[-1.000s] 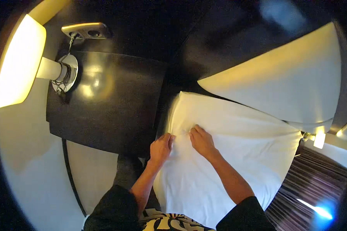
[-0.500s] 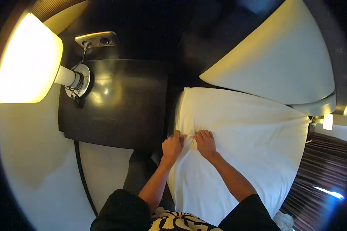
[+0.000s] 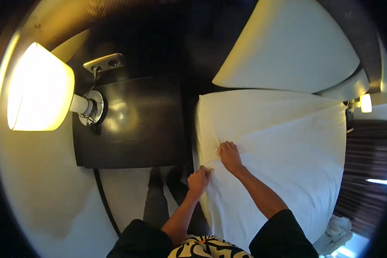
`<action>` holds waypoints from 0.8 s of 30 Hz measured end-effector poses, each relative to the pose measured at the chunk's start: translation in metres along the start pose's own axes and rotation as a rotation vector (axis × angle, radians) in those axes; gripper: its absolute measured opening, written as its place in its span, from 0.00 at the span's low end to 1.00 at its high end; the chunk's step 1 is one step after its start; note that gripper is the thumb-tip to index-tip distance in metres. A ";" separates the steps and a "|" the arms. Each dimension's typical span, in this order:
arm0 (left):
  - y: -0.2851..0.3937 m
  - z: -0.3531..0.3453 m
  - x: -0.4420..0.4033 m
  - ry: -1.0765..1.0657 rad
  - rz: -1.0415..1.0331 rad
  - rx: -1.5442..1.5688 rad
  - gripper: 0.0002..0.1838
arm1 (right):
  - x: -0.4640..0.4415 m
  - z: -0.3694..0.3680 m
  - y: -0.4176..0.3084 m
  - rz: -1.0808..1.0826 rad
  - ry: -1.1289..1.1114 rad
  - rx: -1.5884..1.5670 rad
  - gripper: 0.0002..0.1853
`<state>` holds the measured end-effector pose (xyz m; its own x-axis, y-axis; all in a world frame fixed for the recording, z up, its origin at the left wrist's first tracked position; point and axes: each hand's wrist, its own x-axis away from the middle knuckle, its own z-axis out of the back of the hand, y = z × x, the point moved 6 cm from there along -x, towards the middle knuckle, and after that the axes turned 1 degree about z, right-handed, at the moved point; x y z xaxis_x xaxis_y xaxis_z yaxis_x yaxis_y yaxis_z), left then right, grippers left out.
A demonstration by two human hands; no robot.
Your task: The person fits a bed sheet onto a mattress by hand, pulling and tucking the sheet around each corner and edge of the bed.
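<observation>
A white bed sheet [image 3: 279,142] covers the mattress, with its near left side running along the bed's edge. My left hand [image 3: 199,180] is closed on the sheet at that edge, thumb toward the bed. Farther up and to the right, my right hand [image 3: 231,155] lies on top of the sheet with its fingers curled together into the cloth. Creases spread from both hands across the fabric. The undersides of the fingers are hidden.
Left of the bed stands a dark nightstand [image 3: 142,129] bearing a lit lamp [image 3: 43,92], its cord running to a wall socket plate [image 3: 103,63]. A large white headboard cushion [image 3: 292,47] rises behind the bed. Crumpled white cloth [image 3: 336,230] lies at the far right, near dark curtains [image 3: 365,150].
My left hand has moved down along the bed edge, away from my right hand, which stays at nearly the same spot. The bunched cloth between them has flattened. The view has shifted slightly.
</observation>
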<state>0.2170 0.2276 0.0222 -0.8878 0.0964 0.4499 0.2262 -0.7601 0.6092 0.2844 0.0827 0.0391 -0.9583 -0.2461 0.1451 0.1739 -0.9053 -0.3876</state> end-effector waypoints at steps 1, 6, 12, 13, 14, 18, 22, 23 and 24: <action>-0.004 -0.003 0.002 -0.016 -0.010 -0.014 0.20 | 0.008 -0.004 -0.002 -0.052 0.009 0.040 0.08; -0.028 -0.024 0.020 -0.077 0.018 -0.061 0.21 | 0.088 -0.007 -0.039 -0.151 0.277 -0.130 0.09; -0.035 -0.039 0.029 -0.079 -0.090 0.100 0.18 | 0.137 -0.045 -0.048 -0.122 0.344 0.309 0.11; -0.036 -0.039 0.031 -0.085 -0.098 0.098 0.18 | 0.138 -0.050 -0.049 -0.131 0.347 0.312 0.11; -0.035 -0.035 0.035 -0.044 -0.125 0.119 0.18 | 0.137 -0.055 -0.051 -0.182 0.291 0.275 0.10; -0.054 -0.047 0.052 -0.080 -0.155 0.089 0.18 | 0.154 -0.066 -0.059 -0.289 0.232 0.232 0.11; -0.094 -0.107 0.132 -0.344 -0.147 0.148 0.23 | 0.215 -0.083 -0.082 -0.406 0.186 0.167 0.13; -0.105 -0.130 0.157 -0.404 -0.107 0.154 0.24 | 0.240 -0.083 -0.085 -0.450 0.168 0.150 0.14; -0.108 -0.141 0.186 -0.402 -0.129 0.181 0.24 | 0.267 -0.085 -0.090 -0.458 0.171 0.162 0.14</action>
<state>-0.0286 0.2375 -0.0522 -0.6956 0.4514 0.5589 0.2226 -0.6043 0.7650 -0.0065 0.1273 0.0356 -0.9653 0.2366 0.1106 -0.2530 -0.9521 -0.1715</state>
